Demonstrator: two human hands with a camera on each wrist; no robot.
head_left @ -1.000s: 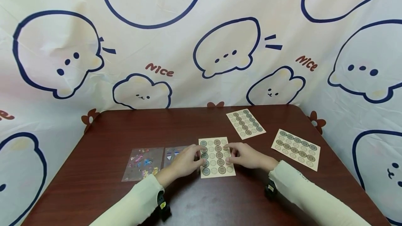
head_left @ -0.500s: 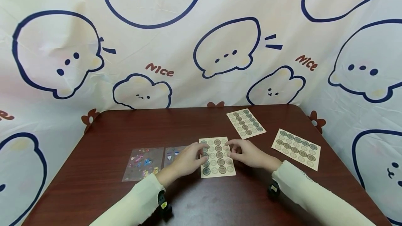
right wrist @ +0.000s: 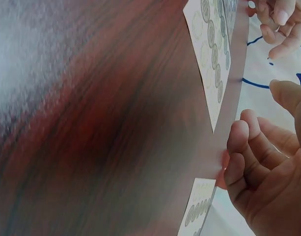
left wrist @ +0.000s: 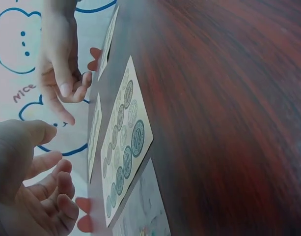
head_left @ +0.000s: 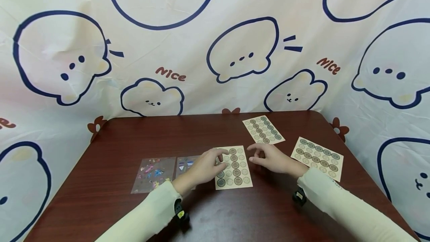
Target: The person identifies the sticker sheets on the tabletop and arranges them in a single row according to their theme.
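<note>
A cream sticker sheet with rows of round stamp-like stickers lies flat in the middle of the table. My left hand hovers over its left part, with fingers loosely bent and nothing between them. In the left wrist view a gap shows between the left hand and the sheet. To the right of the sheet my right hand is raised over the table, fingers loosely bent and holding nothing. The right wrist view also shows the right hand without anything in its grasp.
Two similar sticker sheets lie at the back and at the right. A clear sheet with colourful stickers lies at the left, and another patterned sheet is partly under the left hand. A printed cloth hangs behind the brown table.
Both hands have lifted off the middle sheet's edges. The left hand has drifted right over the sheet, and the right hand has moved right, away from it. The sheet stays in place.
</note>
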